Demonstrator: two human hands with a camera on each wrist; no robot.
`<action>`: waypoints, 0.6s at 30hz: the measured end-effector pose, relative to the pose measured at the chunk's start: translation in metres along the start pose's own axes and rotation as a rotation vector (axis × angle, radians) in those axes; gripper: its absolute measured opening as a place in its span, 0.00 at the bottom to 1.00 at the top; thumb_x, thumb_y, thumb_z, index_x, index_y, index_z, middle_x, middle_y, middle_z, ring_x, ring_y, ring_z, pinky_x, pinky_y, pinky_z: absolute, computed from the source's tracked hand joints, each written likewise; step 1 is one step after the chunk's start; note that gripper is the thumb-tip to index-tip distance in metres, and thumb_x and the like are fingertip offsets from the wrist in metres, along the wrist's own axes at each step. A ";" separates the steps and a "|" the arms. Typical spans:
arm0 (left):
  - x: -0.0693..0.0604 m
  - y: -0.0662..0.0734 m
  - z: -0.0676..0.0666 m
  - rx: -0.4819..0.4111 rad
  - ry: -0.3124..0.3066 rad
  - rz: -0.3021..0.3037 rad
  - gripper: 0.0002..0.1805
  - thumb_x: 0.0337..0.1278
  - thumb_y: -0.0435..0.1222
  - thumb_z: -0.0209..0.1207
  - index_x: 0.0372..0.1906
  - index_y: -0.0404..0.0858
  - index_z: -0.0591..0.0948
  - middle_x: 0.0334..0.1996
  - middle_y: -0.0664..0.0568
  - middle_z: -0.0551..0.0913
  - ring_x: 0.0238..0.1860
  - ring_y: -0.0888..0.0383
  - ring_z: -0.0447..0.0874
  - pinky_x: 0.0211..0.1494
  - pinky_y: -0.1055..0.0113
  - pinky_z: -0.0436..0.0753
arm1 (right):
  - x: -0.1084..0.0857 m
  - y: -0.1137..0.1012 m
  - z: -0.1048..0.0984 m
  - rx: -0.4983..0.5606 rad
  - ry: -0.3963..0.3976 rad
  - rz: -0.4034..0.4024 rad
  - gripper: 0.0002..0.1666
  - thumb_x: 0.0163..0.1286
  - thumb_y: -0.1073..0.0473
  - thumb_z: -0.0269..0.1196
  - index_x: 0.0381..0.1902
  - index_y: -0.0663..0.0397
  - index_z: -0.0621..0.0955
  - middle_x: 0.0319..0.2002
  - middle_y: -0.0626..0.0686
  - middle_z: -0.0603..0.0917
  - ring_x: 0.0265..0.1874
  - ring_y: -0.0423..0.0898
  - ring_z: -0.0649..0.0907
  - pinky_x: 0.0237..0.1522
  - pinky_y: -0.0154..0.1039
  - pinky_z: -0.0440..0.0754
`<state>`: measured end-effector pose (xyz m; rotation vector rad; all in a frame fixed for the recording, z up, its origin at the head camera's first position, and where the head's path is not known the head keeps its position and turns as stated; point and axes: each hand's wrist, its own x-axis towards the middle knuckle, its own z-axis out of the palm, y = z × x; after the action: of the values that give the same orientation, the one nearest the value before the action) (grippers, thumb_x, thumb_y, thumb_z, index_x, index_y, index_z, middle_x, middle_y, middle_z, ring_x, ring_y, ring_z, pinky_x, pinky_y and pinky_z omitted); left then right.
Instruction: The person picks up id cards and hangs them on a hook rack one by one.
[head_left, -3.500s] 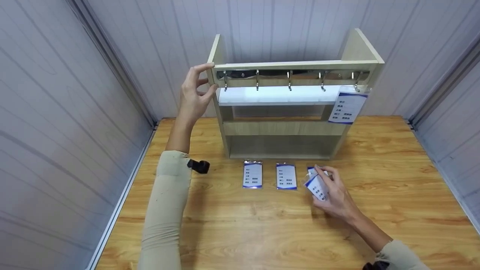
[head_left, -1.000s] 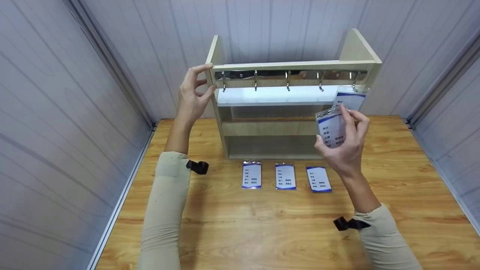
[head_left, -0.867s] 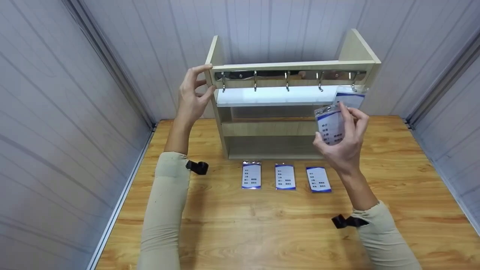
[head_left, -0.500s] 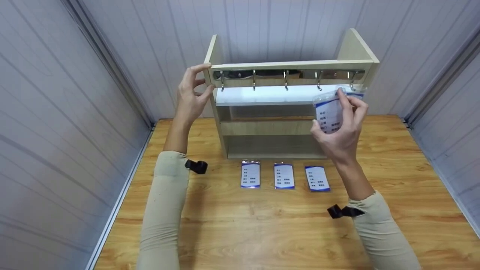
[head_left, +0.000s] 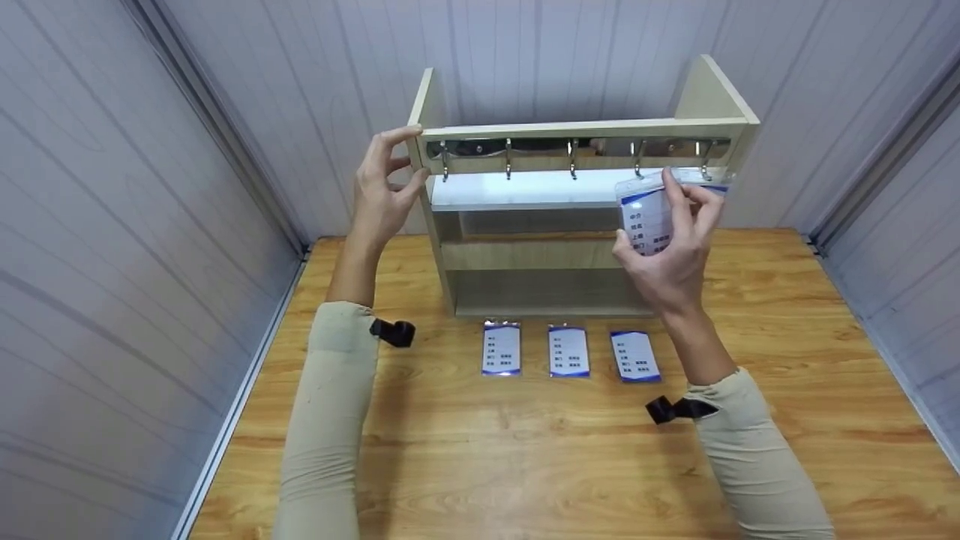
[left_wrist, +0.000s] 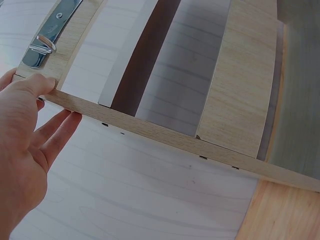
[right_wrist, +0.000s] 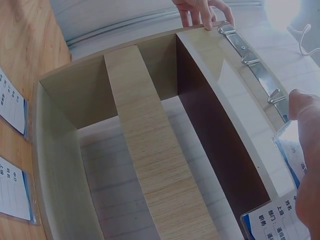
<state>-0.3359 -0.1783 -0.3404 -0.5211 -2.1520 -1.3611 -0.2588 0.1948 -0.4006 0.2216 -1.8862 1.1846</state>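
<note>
In the head view my left hand [head_left: 384,187] grips the upper left edge of the wooden shelf unit [head_left: 562,256], thumb in front. My right hand [head_left: 670,251] pinches a clear badge holder [head_left: 643,214] with a blue-edged card, its top just below the fourth hook [head_left: 638,161] of the metal hook rail. Behind my right fingers another badge [head_left: 716,184] hangs at the rightmost hook, mostly hidden. Whether the held badge touches the hook cannot be told. The right wrist view shows the held badge [right_wrist: 291,150] beside the rail [right_wrist: 262,80].
Three badges lie in a row on the wooden table before the shelf: left [head_left: 501,349], middle [head_left: 568,352] and right [head_left: 635,357]. Pale panelled walls [head_left: 135,247] stand behind and at both sides. A bright lamp [right_wrist: 282,11] shows in the right wrist view.
My right hand picked up a badge from near the right one on the table and raised it to the hooks, lately moving up and slightly left. My left hand keeps its grip.
</note>
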 end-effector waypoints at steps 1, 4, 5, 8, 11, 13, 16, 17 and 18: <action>0.000 0.000 0.000 -0.002 0.000 0.001 0.28 0.74 0.26 0.66 0.75 0.40 0.79 0.75 0.42 0.79 0.65 0.39 0.92 0.56 0.47 0.99 | 0.000 0.001 0.001 0.000 0.001 0.000 0.54 0.53 0.58 0.77 0.81 0.58 0.77 0.67 0.70 0.71 0.63 0.49 0.73 0.64 0.42 0.81; 0.000 0.000 0.000 -0.005 -0.001 0.000 0.28 0.74 0.26 0.66 0.75 0.40 0.79 0.75 0.42 0.79 0.65 0.39 0.92 0.56 0.46 0.99 | 0.001 0.004 0.004 0.007 0.007 -0.009 0.54 0.52 0.58 0.77 0.81 0.59 0.78 0.66 0.70 0.71 0.62 0.49 0.73 0.65 0.42 0.79; -0.001 0.000 0.000 -0.007 -0.002 -0.003 0.28 0.74 0.26 0.66 0.75 0.40 0.79 0.75 0.42 0.79 0.65 0.39 0.92 0.56 0.46 0.99 | 0.001 0.005 0.005 0.008 0.008 -0.013 0.54 0.52 0.57 0.77 0.80 0.59 0.78 0.66 0.71 0.71 0.62 0.49 0.73 0.66 0.42 0.79; -0.001 0.000 0.000 -0.006 0.000 -0.008 0.28 0.74 0.26 0.67 0.75 0.40 0.80 0.75 0.42 0.79 0.65 0.39 0.92 0.56 0.48 0.99 | 0.002 0.008 0.007 0.013 0.008 -0.019 0.54 0.52 0.57 0.76 0.80 0.60 0.78 0.66 0.71 0.71 0.62 0.49 0.73 0.66 0.42 0.79; -0.001 -0.001 0.000 -0.010 0.002 -0.011 0.28 0.73 0.26 0.67 0.75 0.39 0.80 0.76 0.42 0.79 0.65 0.39 0.92 0.55 0.49 0.99 | 0.001 0.010 0.009 0.013 0.004 -0.019 0.54 0.53 0.57 0.76 0.81 0.60 0.78 0.66 0.71 0.71 0.63 0.51 0.73 0.67 0.42 0.80; -0.001 0.000 0.000 -0.012 0.002 -0.015 0.28 0.73 0.26 0.67 0.75 0.40 0.80 0.75 0.42 0.79 0.65 0.38 0.92 0.55 0.50 0.99 | 0.001 0.011 0.009 0.009 0.000 -0.016 0.54 0.53 0.58 0.76 0.81 0.60 0.77 0.66 0.71 0.71 0.63 0.52 0.73 0.68 0.42 0.80; -0.001 0.000 0.000 -0.018 -0.001 -0.020 0.29 0.73 0.25 0.67 0.75 0.40 0.79 0.75 0.43 0.79 0.65 0.38 0.92 0.55 0.50 0.99 | 0.001 0.011 0.009 0.000 -0.008 -0.006 0.54 0.54 0.59 0.76 0.81 0.59 0.77 0.67 0.70 0.70 0.63 0.51 0.73 0.67 0.40 0.79; -0.001 0.000 0.000 -0.018 -0.001 -0.020 0.29 0.73 0.25 0.67 0.75 0.40 0.80 0.75 0.43 0.79 0.65 0.38 0.92 0.55 0.51 0.99 | 0.001 0.012 0.009 -0.005 -0.010 -0.003 0.54 0.54 0.60 0.76 0.81 0.59 0.77 0.67 0.70 0.70 0.63 0.51 0.72 0.67 0.39 0.79; -0.001 0.000 0.000 -0.017 -0.001 -0.019 0.29 0.73 0.25 0.67 0.75 0.40 0.80 0.75 0.43 0.79 0.65 0.38 0.92 0.55 0.53 0.99 | 0.001 0.012 0.009 -0.011 -0.013 -0.002 0.54 0.54 0.60 0.76 0.82 0.59 0.76 0.67 0.71 0.70 0.63 0.50 0.72 0.66 0.39 0.79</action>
<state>-0.3349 -0.1783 -0.3406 -0.5092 -2.1535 -1.3908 -0.2712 0.1937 -0.4089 0.2257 -1.9024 1.1736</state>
